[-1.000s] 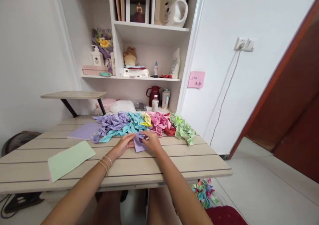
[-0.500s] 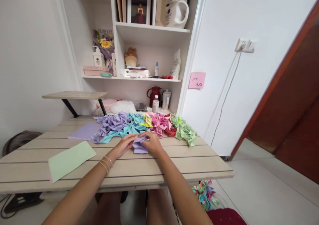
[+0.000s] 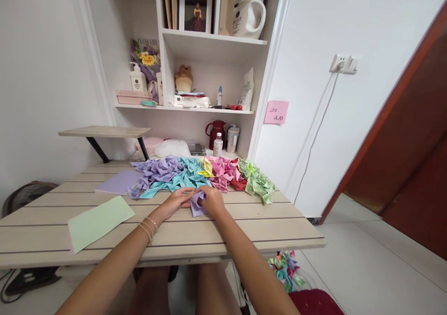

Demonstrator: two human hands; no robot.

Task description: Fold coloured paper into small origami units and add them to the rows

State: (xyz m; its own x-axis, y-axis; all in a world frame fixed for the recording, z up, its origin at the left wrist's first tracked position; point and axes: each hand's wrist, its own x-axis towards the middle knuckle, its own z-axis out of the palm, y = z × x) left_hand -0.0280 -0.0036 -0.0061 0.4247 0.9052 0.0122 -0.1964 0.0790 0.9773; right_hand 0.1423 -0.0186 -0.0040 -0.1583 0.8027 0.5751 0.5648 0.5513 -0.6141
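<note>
A partly folded sheet of purple origami paper [image 3: 197,206] is between my two hands, low over the slatted table [image 3: 265,233]. My right hand [image 3: 213,200] bends over its right side and grips it with curled fingers. From the left, my left hand [image 3: 178,199] pinches the paper's upper left edge, fingertips close to those of the right. Just beyond the hands lie heaps of folded paper pieces: purple [image 3: 162,168], blue [image 3: 190,173], yellow [image 3: 206,167], pink [image 3: 223,171] and green [image 3: 258,182]. The exact folds under my fingers are hidden.
Flat green paper [image 3: 101,222] and a purple paper stack [image 3: 118,181] lie at the left. A small raised shelf [image 3: 104,132] stands at the back left. Behind are white shelves [image 3: 213,38] with a bottle [image 3: 218,145] and a red jug [image 3: 216,133]. More folded pieces [image 3: 286,271] sit below the table's right side.
The purple paper has turned and shifted slightly right, with less of it showing. My right fingers have curled further over it, and my left hand has followed a little to the right.
</note>
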